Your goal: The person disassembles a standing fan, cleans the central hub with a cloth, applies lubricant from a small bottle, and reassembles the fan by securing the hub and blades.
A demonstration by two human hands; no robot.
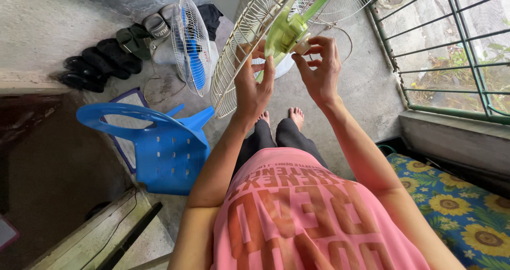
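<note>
Green fan blades (pixel 289 28) sit at the centre of a white wire fan guard (pixel 241 57), held up at chest height in front of the person, above their bare feet (pixel 281 116) on the concrete floor (pixel 366 89). The left hand (pixel 254 87) steadies the assembly from below, its fingers (pixel 268 68) pressed up against the green hub and the wire ribs, which seems to keep the blades from turning. The right hand (pixel 321 68) works at the small pale cap (pixel 304 47) on the hub's centre, thumb and fingertips pinched around it as one would grip a knob to twist it; neither hand is loose. Behind the blades a second wire guard half (pixel 340 2) tilts away toward the window, so the fan head appears opened up, which would explain why the hub is reachable at all. Just to the left stands another fan with blue blades (pixel 192 44), whole and upright, with several dark sandals and shoes (pixel 111 55) lined up along the wall beyond it. A blue plastic chair (pixel 159 142) stands near the person's left side, its back toward the camera. On the right a green metal window grille (pixel 451 52) lets in daylight, and a sunflower-patterned cushion (pixel 457 206) lies below it at the person's right elbow.
</note>
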